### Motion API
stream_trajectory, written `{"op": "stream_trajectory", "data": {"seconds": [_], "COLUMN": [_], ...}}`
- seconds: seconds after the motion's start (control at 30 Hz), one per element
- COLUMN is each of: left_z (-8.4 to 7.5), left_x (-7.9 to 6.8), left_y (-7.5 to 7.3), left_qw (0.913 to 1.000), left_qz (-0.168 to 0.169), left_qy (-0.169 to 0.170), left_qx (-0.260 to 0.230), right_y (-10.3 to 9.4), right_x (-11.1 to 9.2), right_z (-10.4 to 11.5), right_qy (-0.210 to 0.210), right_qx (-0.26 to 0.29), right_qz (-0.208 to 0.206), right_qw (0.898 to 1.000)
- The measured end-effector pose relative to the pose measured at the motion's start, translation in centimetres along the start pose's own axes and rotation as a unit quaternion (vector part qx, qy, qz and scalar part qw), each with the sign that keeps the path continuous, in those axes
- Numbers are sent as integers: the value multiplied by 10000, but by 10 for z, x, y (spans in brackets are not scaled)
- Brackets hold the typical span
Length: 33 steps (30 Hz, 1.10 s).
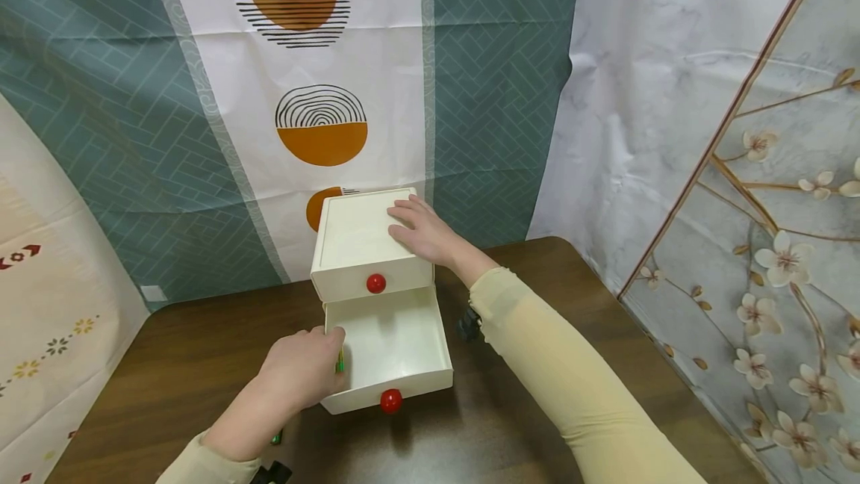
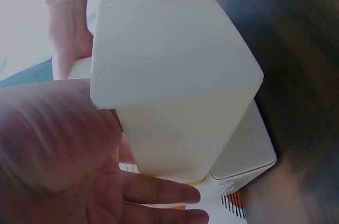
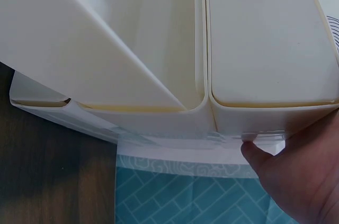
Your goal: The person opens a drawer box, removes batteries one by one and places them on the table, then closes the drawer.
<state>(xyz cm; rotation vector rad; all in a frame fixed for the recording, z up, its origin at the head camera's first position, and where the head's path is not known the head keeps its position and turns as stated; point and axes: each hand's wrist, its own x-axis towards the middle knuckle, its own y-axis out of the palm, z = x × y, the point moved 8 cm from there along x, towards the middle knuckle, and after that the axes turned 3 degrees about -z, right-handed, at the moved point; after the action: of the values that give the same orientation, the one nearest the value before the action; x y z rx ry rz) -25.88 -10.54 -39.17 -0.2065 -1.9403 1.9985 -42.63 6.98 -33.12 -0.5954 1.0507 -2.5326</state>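
A white two-drawer box (image 1: 363,234) with red knobs stands on the table, its upper drawer closed. The lower drawer (image 1: 393,334) is pulled out, its visible floor bare. My left hand (image 1: 298,368) straddles this drawer's left wall. A small green-and-yellow thing (image 1: 340,359) shows between its thumb and forefinger, just inside the wall; its kind is mostly hidden. In the left wrist view, two fingers (image 2: 159,188) stretch along the drawer's outer side. My right hand (image 1: 423,228) rests on the box top with fingers spread, its thumb (image 3: 257,155) at the side edge in the right wrist view.
Another bit of green (image 1: 277,438) shows on the dark wooden table (image 1: 215,342), partly under my left wrist. Patterned cloth (image 1: 497,95) hangs close behind the box. A flowered panel (image 1: 759,305) borders the table on the right.
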Motion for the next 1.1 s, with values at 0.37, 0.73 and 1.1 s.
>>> {"op": "stream_trajectory", "data": {"seconds": [0.37,0.73,1.1], "left_z": [2,5,11], "left_x": [-5,-19,-33], "left_y": [-12,-25,-33], "left_qw": [9991,9973,9918], "left_qz": [-266,-609,-1059], "left_qy": [13,-19,-43], "left_qx": [-344,-419,-715], "right_y": [0,1,1], "right_x": [0,1,1], "right_z": [1,0,0], "right_qy": [-1,-2,-25], "right_qx": [58,74,11], "right_qz": [-15,14,9], "right_qw": [10000,10000,10000]}}
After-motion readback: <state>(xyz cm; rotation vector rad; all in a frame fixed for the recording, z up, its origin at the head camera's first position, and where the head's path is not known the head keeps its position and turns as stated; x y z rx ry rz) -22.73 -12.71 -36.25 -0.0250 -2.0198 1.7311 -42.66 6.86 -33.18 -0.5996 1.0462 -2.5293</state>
